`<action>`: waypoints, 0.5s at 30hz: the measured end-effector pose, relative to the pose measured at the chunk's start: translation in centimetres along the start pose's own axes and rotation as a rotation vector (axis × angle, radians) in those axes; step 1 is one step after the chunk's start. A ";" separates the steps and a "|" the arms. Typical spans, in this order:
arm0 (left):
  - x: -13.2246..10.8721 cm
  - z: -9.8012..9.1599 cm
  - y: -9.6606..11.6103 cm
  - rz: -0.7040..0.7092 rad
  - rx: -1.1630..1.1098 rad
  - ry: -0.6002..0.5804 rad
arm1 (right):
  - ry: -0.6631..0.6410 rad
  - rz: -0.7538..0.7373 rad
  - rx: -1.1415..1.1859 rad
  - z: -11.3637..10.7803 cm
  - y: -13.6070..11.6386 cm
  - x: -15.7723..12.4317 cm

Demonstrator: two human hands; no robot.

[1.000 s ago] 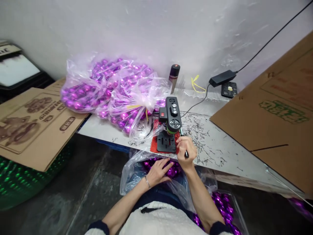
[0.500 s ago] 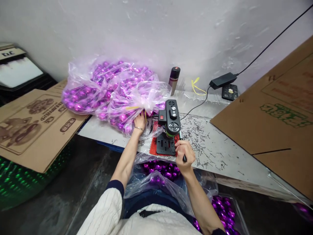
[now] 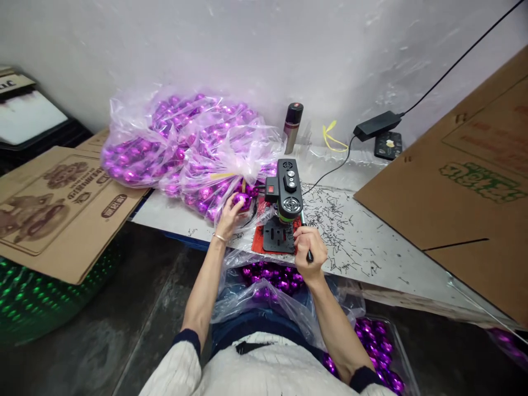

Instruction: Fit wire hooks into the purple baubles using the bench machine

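Note:
Between the fingers of my left hand point(image 3: 229, 217) is a shiny purple bauble point(image 3: 242, 200), held just left of a small black hand-press machine point(image 3: 289, 190). My right hand point(image 3: 310, 250) is wrapped round the black-tipped lever point(image 3: 310, 256) on the machine's right side. The machine's slotted base plate point(image 3: 278, 236) lies on a red sheet point(image 3: 258, 240) at the table's front edge. Beyond my left hand rests a clear plastic bag point(image 3: 193, 146) packed with purple baubles. More purple baubles point(image 3: 272, 278) sit in an open plastic bag on my lap.
Short dark bits point(image 3: 334, 231) litter the white table right of the machine. Behind stand a dark spray can point(image 3: 293, 127), a yellow tie point(image 3: 332, 136) and a black power adapter point(image 3: 377, 125). Cardboard flanks both sides: a sheet point(image 3: 61, 209) left, a box point(image 3: 457, 192) right.
My left hand has drawn back from beside the knotted bag, and a purple bauble now shows in its fingers. My right hand stays on the lever.

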State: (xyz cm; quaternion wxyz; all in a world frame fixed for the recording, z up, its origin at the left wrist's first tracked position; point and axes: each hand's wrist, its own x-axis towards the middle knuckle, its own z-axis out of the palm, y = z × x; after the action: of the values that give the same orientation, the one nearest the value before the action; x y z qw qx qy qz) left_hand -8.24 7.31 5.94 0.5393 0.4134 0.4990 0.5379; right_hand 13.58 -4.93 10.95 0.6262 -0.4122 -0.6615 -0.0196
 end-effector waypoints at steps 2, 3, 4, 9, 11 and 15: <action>-2.9 0.1 -0.2 -0.186 -0.277 -0.089 | 0.011 -0.003 -0.002 0.1 0.0 0.0; -4.1 0.2 -0.3 -0.257 -0.369 -0.122 | 0.014 -0.003 -0.003 0.1 0.0 0.1; -5.1 0.4 -0.5 -0.302 -0.430 -0.136 | 0.014 -0.002 -0.005 0.1 -0.1 0.1; -7.5 2.9 -2.5 -0.233 -0.222 -0.112 | -0.008 0.005 -0.010 -0.1 -0.4 0.5; -7.7 4.0 -3.4 -0.101 0.018 -0.093 | -0.022 0.006 -0.011 -0.3 -0.4 0.5; -7.7 5.1 -4.3 0.183 0.522 -0.149 | -0.038 0.008 -0.019 -0.4 -0.3 0.4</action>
State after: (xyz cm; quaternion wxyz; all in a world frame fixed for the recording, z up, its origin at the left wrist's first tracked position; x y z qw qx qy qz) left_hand -1.89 -0.20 3.30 0.3988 0.6200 0.5403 0.4058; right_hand 13.79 -5.09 11.50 0.6095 -0.4210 -0.6716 -0.0158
